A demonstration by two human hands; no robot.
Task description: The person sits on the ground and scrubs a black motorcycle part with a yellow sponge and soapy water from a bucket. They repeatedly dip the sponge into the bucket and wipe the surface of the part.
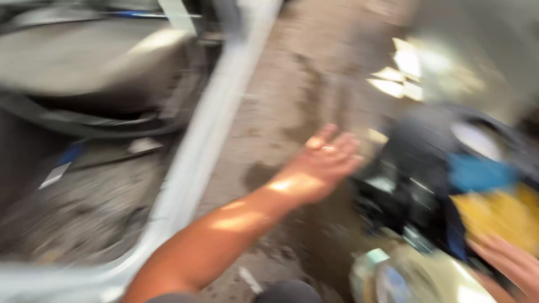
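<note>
Two bare hands are in view, and the whole frame is heavily motion-blurred. Left hand (323, 163) is stretched forward over a stained concrete floor (292, 84), fingers spread and empty, touching nothing visible. It is just beside the left edge of a dark heap of items (418, 185), which lies on the floor at right. Right hand (508, 261) enters at the lower right corner, fingers extended flat, not closed on anything; it lies against or just over a yellow item (499, 216) in that heap, but the blur prevents telling contact for certain. Blue patch (477, 173) sits above the yellow item. Pale round container (393, 278) stands below the heap. Light grey metal frame (208, 140) runs diagonally at left.
</note>
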